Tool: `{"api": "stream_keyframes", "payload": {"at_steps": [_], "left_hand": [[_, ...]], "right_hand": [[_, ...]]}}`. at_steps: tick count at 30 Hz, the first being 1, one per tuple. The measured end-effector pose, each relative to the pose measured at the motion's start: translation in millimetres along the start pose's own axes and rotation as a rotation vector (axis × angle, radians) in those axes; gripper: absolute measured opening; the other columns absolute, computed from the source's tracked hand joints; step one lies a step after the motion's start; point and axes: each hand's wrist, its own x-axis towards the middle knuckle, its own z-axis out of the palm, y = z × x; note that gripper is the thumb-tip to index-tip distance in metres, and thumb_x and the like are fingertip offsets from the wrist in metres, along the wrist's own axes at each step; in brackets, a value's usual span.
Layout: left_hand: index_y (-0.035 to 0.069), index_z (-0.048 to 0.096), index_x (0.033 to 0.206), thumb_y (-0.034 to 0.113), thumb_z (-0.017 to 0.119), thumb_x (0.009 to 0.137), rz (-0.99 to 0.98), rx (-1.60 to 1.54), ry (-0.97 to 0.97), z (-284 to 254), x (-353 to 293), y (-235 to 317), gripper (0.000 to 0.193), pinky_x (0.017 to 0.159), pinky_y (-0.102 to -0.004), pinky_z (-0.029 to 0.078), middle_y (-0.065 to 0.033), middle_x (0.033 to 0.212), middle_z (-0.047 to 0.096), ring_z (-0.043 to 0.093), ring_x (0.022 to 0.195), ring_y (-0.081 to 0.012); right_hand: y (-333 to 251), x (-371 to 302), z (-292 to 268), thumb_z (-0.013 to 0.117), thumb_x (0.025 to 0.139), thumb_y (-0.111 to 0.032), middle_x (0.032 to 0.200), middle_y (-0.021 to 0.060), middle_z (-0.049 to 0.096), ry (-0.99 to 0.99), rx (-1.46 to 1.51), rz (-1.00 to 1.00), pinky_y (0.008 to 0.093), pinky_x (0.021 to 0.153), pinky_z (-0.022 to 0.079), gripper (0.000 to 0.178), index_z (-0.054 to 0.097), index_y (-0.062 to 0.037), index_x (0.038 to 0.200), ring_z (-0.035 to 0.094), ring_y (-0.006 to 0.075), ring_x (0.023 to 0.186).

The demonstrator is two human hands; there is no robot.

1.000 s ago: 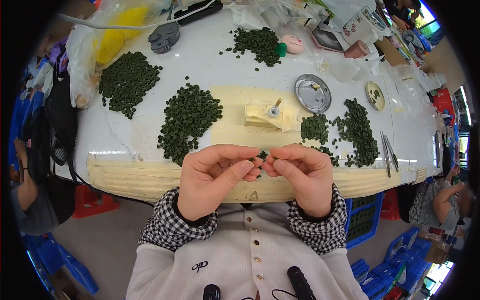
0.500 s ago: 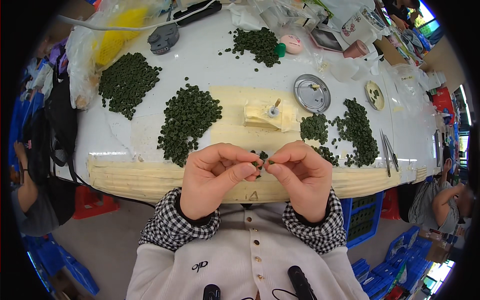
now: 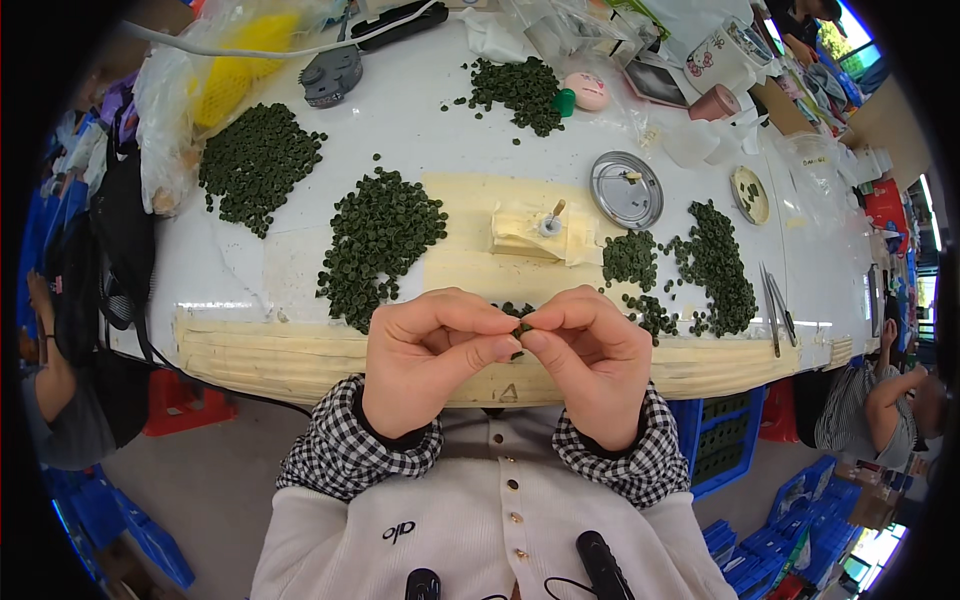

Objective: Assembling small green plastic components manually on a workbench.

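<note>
My left hand (image 3: pixel 422 350) and my right hand (image 3: pixel 597 352) meet in front of me over the taped table edge. Each has thumb and forefinger pinched together, and the fingertips touch across a small dark green rubbery piece (image 3: pixel 521 328), partly hidden by the fingers. Whether it is one piece or two pressed together I cannot tell. Just behind the fingertips lie a few more green pieces (image 3: pixel 512 309). Beyond them, a tape-wrapped block (image 3: pixel 530 240) carries a short upright pin (image 3: pixel 555 215). A large pile of small round green pieces (image 3: pixel 380 240) lies to its left.
More green piles lie at far left (image 3: pixel 258 165), at the back (image 3: pixel 518 92) and at right (image 3: pixel 718 270). A round metal lid (image 3: pixel 627 205) sits behind the block, near a small dish (image 3: pixel 748 195). Tweezers (image 3: pixel 771 310) lie at the right edge. Blue crates (image 3: pixel 725 440) stand below.
My right hand has moved left, closing the small gap between the two hands' fingertips. The green pieces they held apart are now together.
</note>
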Motion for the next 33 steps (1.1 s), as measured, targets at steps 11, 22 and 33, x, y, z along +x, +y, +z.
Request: {"api": "stream_keyframes", "payload": {"at_steps": [11, 22, 33], "left_hand": [[-0.005, 0.069, 0.098, -0.014, 0.067, 0.081, 0.094, 0.145, 0.107, 4, 0, 1, 0.019, 0.078, -0.0263, 0.054, -0.0132, 0.098, 0.067, 0.066, 0.087, -0.0171], [-0.006, 0.069, 0.101, -0.011, 0.065, 0.084, 0.027, 0.145, 0.057, 4, 1, 8, 0.018, 0.078, -0.0255, 0.056, -0.014, 0.099, 0.067, 0.068, 0.09, -0.018], [-0.007, 0.065, 0.105, -0.01, 0.064, 0.086, -0.016, 0.041, 0.096, 5, -1, 7, 0.02, 0.081, -0.0259, 0.056, -0.0131, 0.1, 0.067, 0.067, 0.092, -0.0173]], "right_hand": [[2, -7, 4, 0.067, 0.084, 0.005, 0.095, 0.0113, 0.066, 0.018, -0.116, -0.062, 0.0244, 0.074, 0.049, 0.023, 0.07, 0.0013, 0.106, 0.063, 0.016, 0.085], [-2, -4, -6, 0.068, 0.083, 0.006, 0.096, 0.0104, 0.067, -0.088, -0.2, -0.14, 0.0238, 0.071, 0.05, 0.024, 0.071, 0.0003, 0.107, 0.064, 0.015, 0.083], [-2, -3, -6, 0.068, 0.082, 0.006, 0.096, 0.0104, 0.067, -0.089, -0.248, -0.193, 0.024, 0.069, 0.051, 0.025, 0.071, -0.0004, 0.107, 0.064, 0.0157, 0.082]]}}
